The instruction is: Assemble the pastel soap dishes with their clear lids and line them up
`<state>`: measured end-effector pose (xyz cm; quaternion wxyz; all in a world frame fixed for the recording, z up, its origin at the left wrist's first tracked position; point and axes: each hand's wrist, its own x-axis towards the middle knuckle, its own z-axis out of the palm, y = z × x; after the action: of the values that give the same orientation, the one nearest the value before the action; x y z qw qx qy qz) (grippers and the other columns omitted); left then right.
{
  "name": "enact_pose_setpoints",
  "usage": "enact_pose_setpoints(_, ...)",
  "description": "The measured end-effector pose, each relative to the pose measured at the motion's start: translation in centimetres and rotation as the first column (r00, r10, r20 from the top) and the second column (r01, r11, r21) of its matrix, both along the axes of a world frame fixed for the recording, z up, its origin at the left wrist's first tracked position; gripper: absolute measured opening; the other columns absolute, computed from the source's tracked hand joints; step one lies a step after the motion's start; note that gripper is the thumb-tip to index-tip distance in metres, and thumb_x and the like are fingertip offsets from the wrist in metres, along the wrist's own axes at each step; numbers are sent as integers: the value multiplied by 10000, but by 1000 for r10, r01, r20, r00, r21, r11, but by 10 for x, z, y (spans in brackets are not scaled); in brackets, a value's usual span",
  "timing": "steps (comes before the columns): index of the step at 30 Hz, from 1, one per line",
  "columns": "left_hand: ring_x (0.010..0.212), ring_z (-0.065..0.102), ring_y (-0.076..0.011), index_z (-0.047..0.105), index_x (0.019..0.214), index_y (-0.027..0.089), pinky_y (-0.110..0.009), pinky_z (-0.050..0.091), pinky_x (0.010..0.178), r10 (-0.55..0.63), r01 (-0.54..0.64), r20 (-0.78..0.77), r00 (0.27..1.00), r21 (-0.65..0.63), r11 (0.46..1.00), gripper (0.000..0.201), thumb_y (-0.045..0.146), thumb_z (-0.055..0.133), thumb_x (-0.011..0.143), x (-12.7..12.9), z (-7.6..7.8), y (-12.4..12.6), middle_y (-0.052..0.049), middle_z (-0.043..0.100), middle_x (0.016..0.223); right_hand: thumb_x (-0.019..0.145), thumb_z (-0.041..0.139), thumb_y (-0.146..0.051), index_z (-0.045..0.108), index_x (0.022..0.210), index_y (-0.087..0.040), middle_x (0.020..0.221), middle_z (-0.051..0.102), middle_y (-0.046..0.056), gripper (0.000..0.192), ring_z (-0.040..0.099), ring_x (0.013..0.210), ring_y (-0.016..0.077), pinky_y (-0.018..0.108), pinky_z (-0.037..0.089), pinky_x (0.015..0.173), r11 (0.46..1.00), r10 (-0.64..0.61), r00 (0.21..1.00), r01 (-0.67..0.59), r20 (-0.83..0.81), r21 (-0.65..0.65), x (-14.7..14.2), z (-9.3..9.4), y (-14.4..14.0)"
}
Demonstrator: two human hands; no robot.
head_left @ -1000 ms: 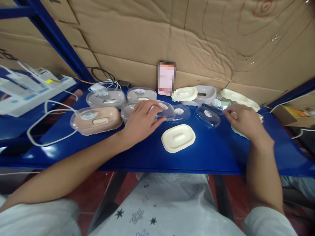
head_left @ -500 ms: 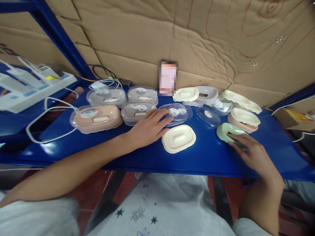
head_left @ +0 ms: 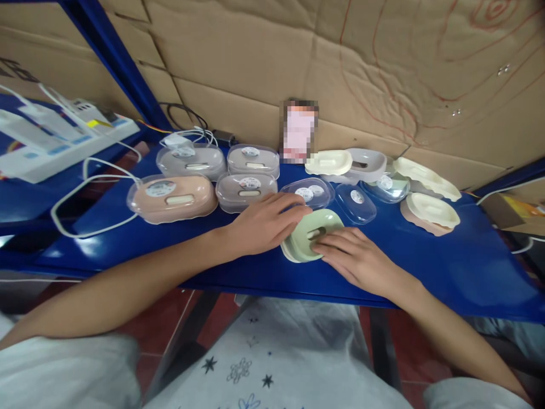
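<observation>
My right hand (head_left: 355,255) grips the near right edge of a light green soap-dish tray (head_left: 303,234) with a slot in its middle. The tray lies over a cream base (head_left: 290,254), of which only a rim shows. My left hand (head_left: 268,222) is open, its fingers stretched to the left edge of the green tray; whether they touch it I cannot tell. Just behind its fingertips lie overlapping clear lids (head_left: 321,193) with round stickers. Another clear lid (head_left: 356,203) is to their right.
Closed grey boxes (head_left: 247,190) and a peach one (head_left: 191,199) stand at left. At the right are a grey tray (head_left: 374,162), cream bases (head_left: 426,177) and a peach tray (head_left: 419,220). A phone (head_left: 299,132) leans on the cardboard; a white cable (head_left: 63,233) loops at left.
My right hand has brought the green tray leftwards from the right side onto the cream base in front of me. My left hand stays near the clear lids. The view has shifted slightly.
</observation>
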<state>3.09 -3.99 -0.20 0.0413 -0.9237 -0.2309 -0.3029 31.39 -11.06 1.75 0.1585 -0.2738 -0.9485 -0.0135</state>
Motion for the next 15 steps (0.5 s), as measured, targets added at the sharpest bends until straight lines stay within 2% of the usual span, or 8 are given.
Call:
enact_pose_setpoints(2,1151,690,-255,644,1302,175,-396,553,999,-90,89,-58,994,-19,996,293,317,438,1150,0,-1,-1,-128,704,1279,1089,536,-152,673,1379,-164,1342,753,102,321,672,1240,253,418,525,1058,1000,22,999,-23,45,14,-5,-5,1)
enact_pose_setpoints(4,1147,682,-287,664,1294,170,-422,552,995,-166,159,-141,976,-58,986,401,503,537,1110,1,-3,-3,-147,692,1296,1079,512,-112,661,1401,-157,1329,757,111,357,679,1217,253,429,526,1048,999,34,997,-36,68,22,-7,-11,1)
enact_pose_setpoints(7,1258,629,-351,657,1346,171,-457,542,1024,-183,151,-219,959,-153,977,630,660,727,955,2,-6,-4,-181,626,1417,1071,516,-110,664,1403,-158,1321,758,114,366,690,1196,253,430,535,1010,1000,28,998,-29,61,8,-8,-15,3)
enact_pose_setpoints(10,1313,595,-366,666,1320,174,-468,524,1065,-171,119,-257,951,-205,972,579,576,793,922,3,-7,-6,-186,601,1465,1085,551,-198,670,1401,-169,1280,775,106,339,708,1171,249,419,551,978,993,119,993,-119,23,-18,-5,-13,15)
enact_pose_setpoints(12,1338,584,-364,661,1315,178,-479,507,1100,-177,119,-258,950,-223,967,509,493,780,934,3,-7,-6,-178,617,1458,1098,549,-271,666,1414,-211,1249,789,83,342,723,1156,245,424,554,988,985,167,984,-169,-64,-22,0,-9,30)
enact_pose_setpoints(13,1360,575,-361,652,1329,180,-481,498,1119,-193,133,-251,949,-238,962,497,450,773,929,2,-7,-7,-174,620,1461,1105,534,-293,654,1435,-238,1268,787,76,356,723,1175,248,435,549,1011,989,141,984,-144,-111,-19,5,-9,38)
enact_pose_setpoints(15,1423,546,-360,636,1367,188,-500,465,1172,-239,175,-238,941,-263,949,512,359,762,901,1,-4,-8,-172,607,1496,1113,489,-294,598,1514,-278,1413,731,83,416,676,1308,273,482,510,1098,1000,-2,987,0,-159,-9,14,-10,55)
